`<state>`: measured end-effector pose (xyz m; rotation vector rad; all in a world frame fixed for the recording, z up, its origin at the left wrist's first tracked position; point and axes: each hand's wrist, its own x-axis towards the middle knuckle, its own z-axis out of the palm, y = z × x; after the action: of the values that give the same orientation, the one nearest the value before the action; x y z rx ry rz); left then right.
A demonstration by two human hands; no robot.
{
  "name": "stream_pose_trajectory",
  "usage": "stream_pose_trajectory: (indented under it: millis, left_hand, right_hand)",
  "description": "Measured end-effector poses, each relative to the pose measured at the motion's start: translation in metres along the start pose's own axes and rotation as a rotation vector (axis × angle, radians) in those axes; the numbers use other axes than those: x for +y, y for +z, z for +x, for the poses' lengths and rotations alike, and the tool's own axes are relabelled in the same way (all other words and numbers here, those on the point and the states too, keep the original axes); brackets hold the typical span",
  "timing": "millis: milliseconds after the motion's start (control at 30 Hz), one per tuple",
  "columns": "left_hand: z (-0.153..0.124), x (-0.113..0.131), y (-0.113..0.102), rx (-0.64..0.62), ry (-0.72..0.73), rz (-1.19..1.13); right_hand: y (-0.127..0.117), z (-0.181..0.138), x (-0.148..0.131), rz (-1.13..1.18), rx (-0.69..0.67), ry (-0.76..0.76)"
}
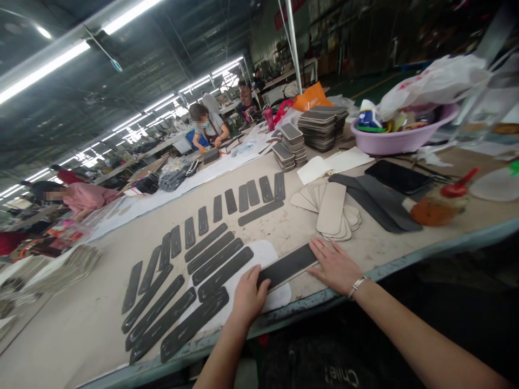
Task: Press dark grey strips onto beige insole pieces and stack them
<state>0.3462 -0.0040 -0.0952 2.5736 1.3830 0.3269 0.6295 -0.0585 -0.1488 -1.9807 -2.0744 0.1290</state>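
A flat dark grey strip with a pale lower edge lies near the table's front edge, partly over a white sheet. My left hand is closed round its left end, thumb on the near side and fingers curled down. On its right end rests my right hand, flat with the fingers stretched out. To the left lie several glossy dark strips, and a row of shorter dark pieces stretches behind them. Beyond my right hand is a fanned pile of cream-coloured strips.
Stacks of grey pieces stand at the back, by a purple basin holding bags. At right are dark sheets, a black phone and a red-spouted container. A co-worker works farther down the table.
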Motion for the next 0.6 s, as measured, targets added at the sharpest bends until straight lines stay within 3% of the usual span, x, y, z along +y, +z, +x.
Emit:
stream_pose_trajectory:
  millis: [267,433,600]
  left_hand:
    - [0.044,0.005,-0.020,-0.322,-0.210,-0.105]
    - [0.033,0.008,-0.019,-0.294,-0.170,-0.313]
    - [0.013,0.016,-0.012,-0.335,-0.329,-0.772]
  right_hand:
    - [-0.006,-0.007,0.001,0.049,0.104,0.054]
    - [-0.012,-0.014,0.009,0.309,0.256,0.180]
    - [-0.020,-0.016,0.014,0.584,0.288,0.214]
